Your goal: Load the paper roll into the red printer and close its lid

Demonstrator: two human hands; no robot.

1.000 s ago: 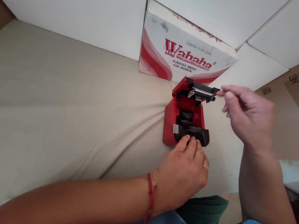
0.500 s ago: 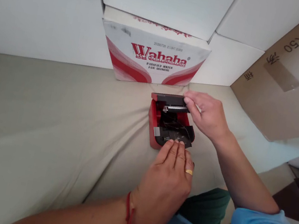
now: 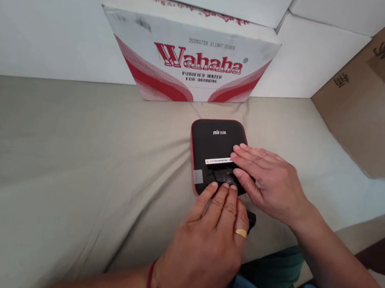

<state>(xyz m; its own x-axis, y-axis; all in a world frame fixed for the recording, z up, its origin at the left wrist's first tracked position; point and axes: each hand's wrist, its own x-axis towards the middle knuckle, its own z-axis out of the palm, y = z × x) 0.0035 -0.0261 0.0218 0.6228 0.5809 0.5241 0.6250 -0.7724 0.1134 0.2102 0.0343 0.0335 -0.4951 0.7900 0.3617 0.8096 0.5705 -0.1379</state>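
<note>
A small portable printer (image 3: pixel 210 139) with a black lid and red sides lies on the cloth-covered surface, its lid down. A white warning strip (image 3: pixel 217 161) crosses the lid above a dark window. My right hand (image 3: pixel 270 177) lies on the right side of the lid, fingers stretched out. At the near edge, my left hand (image 3: pixel 209 246) rests its extended fingertips on the printer; a gold ring and a red wrist string show on it. Something black pokes out beside the left hand's ring finger, too covered to name.
A Wahaha water carton (image 3: pixel 206 64) stands close behind the printer, against stacked white boxes (image 3: pixel 40 13). On the right leans a brown cardboard box (image 3: pixel 376 117). Wrinkled beige cloth (image 3: pixel 72 167) covers the surface to the left.
The printer's lid, raised before with a roller and dark inside showing, is now down. My right hand has moved from the lid's raised edge to lying on top. My left hand stays at the near edge.
</note>
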